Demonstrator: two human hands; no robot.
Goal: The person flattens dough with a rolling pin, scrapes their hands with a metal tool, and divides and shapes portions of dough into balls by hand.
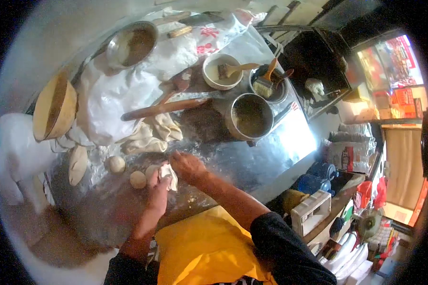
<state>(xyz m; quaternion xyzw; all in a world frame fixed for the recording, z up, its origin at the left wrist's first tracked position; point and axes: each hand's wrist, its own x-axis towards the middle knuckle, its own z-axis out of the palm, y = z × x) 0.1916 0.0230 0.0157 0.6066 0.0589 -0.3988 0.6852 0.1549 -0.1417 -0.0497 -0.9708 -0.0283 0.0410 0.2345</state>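
Observation:
A piece of pale dough (pixel 169 176) is held in my left hand (pixel 159 189), whose fingers are wrapped round it. Just to the right and slightly above, my right hand (pixel 189 168) has its fingers drawn together; whatever they may hold is too small to make out. Round dough balls (pixel 138 179) lie on the floured table (pixel 100 204) left of my left hand, another (pixel 116 164) farther left. Beyond my hands rests a folded heap of dough (pixel 150 137), with a wooden rolling pin (pixel 164 109) behind it.
A metal pot (pixel 252 116), a bowl with a brush (pixel 222 71) and a container with brushes (pixel 269 88) stand at the back right. A metal bowl (pixel 132 44) sits on white bags at the back left, near a wooden bowl (pixel 54 107). White crate (pixel 311 213) at right.

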